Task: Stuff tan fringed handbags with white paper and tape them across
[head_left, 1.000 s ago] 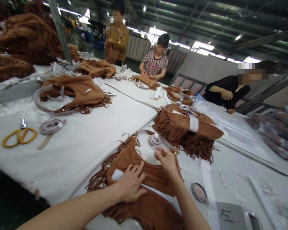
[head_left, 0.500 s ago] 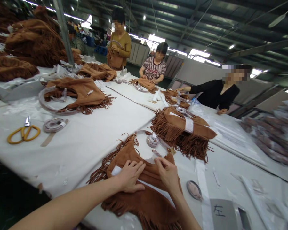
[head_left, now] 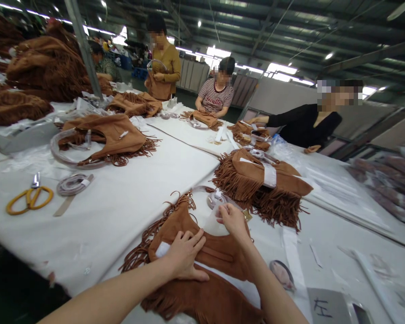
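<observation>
A brown suede handbag [head_left: 189,220] with fringed edges lies on the white table in front of me. My left hand [head_left: 185,254] rests flat on it, fingers spread, beside a white strip [head_left: 227,276] across the bag. Above the bag's curved opening, my right hand [head_left: 234,220] is closed in a pinch on a thin translucent film piece [head_left: 211,220]; its exact kind is hard to make out. Just beyond the fingertips is a coiled wrapped strap [head_left: 216,198].
Yellow-handled scissors [head_left: 30,198] and another coiled strap [head_left: 73,183] lie at left. A second fringed bag [head_left: 101,137] sits behind them, and stacked bags [head_left: 263,180] lie at right. A roll of tape [head_left: 281,274] is near my right forearm. Several co-workers stand around the table.
My right hand has moved up and away from the bag's edge toward the coiled strap, the film now showing at its fingers. My left hand stays pressed on the bag.
</observation>
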A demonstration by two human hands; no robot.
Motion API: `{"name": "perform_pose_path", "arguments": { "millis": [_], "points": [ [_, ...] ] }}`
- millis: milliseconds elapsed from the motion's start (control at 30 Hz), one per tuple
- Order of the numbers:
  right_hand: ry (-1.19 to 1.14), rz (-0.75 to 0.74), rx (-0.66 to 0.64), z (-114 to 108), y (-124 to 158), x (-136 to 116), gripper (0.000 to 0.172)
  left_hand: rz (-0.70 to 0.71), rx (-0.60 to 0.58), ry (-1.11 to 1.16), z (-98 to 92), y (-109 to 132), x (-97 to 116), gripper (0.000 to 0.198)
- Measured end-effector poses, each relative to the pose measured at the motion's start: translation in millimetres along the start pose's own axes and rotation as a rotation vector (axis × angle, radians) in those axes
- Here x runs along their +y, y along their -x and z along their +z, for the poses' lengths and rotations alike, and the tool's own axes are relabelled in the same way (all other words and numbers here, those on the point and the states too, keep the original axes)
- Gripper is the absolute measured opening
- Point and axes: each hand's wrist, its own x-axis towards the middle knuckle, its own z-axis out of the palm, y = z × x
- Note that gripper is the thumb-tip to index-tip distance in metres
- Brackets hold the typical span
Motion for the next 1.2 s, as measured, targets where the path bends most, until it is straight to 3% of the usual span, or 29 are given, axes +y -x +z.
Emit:
{"name": "perform_pose_path", "arguments": {
  "millis": [133,300,433,533,633,733,900,1000,1200],
  "points": [
    [0.079,0.004,0.034,6,-22,8,0.026,0.009,-0.001,0.025,-3.5,1,1,0.1],
    [0.198,-0.043,0.054,9,-37,9,0.025,0.008,-0.015,0.062,-1.3,0,-2,0.113],
    [0.281,-0.1,0.102,8,-47,1,0.024,0.027,-0.017,0.052,1.1,-1,-3,0.108],
    [0.316,-0.148,0.122,2,-39,-14,0.026,0.025,-0.011,0.038,1.5,-1,-3,0.108],
    [0.322,-0.197,0.104,-8,-3,-32,0.028,0.017,-0.003,0.02,1.6,-1,-2,0.109],
    [0.282,-0.229,0.05,-12,59,-38,0.031,0.021,0.004,-0.001,1.9,0,-2,0.108],
    [0.167,-0.229,-0.054,13,154,-6,0.028,0.043,0.032,-0.016,1.0,4,-1,0.09],
    [0.163,-0.306,0.004,32,180,24,0.026,0.041,0.006,-0.031,0.2,6,-1,0.088],
    [0.271,-0.537,0.132,40,190,55,0.02,-0.045,0.069,-0.052,4.2,9,8,0.086]
  ]
}}
